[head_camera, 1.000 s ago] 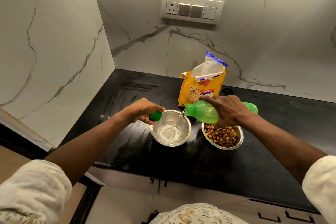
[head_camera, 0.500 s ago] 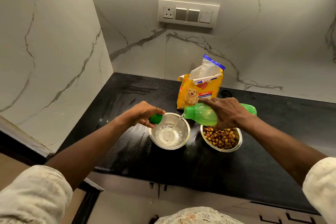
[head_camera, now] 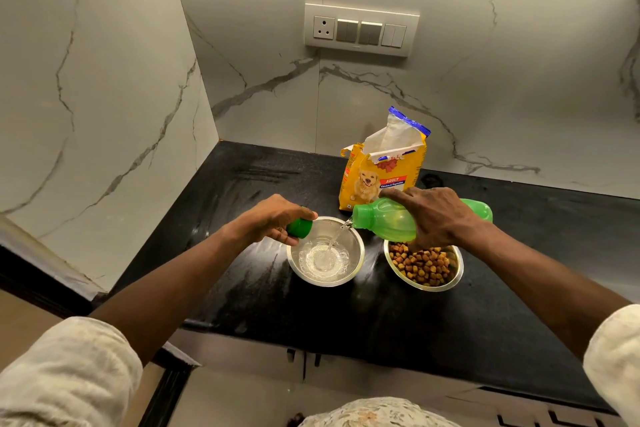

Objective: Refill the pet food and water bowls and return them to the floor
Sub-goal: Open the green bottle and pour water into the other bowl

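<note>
Two steel bowls stand side by side on the black counter (head_camera: 381, 322). The left water bowl (head_camera: 356, 260) holds rippling water. The right food bowl (head_camera: 457, 274) is full of brown kibble. My right hand (head_camera: 436, 215) grips a green bottle (head_camera: 384, 218) tipped on its side above the food bowl, its mouth to the left, and a thin stream of water falls into the water bowl. My left hand (head_camera: 270, 218) holds the green bottle cap (head_camera: 300, 228) over the water bowl's far left rim.
An open yellow dog food bag (head_camera: 381, 170) stands upright just behind the bowls. Marble walls close the counter at the back and left, with a switch panel (head_camera: 360, 29) above. Cabinet fronts run below the counter's front edge.
The water in the left bowl has risen as the stream keeps falling. Both hands and the bottle hold about the same pose; only the camera view shifted slightly.
</note>
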A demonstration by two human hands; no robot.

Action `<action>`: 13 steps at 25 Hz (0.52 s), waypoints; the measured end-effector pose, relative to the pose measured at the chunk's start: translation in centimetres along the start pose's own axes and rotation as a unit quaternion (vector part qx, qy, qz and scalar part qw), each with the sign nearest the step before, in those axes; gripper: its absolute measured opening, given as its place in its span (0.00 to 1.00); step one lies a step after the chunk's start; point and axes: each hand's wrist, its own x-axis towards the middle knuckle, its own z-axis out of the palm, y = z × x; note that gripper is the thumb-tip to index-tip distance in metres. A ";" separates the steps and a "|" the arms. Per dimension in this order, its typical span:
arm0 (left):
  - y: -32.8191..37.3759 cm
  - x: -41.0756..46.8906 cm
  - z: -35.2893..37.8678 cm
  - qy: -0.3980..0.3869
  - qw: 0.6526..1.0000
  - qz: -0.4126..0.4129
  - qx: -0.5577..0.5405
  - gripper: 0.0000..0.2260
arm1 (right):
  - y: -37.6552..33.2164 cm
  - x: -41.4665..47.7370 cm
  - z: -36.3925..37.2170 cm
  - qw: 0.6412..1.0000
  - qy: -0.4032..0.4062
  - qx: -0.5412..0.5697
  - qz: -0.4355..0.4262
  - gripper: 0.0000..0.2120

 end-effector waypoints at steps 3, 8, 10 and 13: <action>-0.1 -0.2 0.0 -0.002 1.000 -0.001 -0.002 0.13 | -0.1 -0.3 -0.1 1.000 0.001 -0.003 0.000 0.59; -0.3 -0.4 0.1 -0.006 1.000 -0.004 -0.004 0.13 | -0.3 -0.5 -0.2 1.000 0.004 -0.001 0.000 0.59; -0.3 -0.3 0.1 -0.008 1.000 -0.005 -0.002 0.14 | -0.3 -0.6 -0.2 1.000 0.003 -0.004 0.000 0.59; -0.4 -0.4 0.3 -0.012 1.000 -0.007 0.002 0.17 | -0.2 -0.8 -0.2 1.000 0.004 -0.006 0.001 0.60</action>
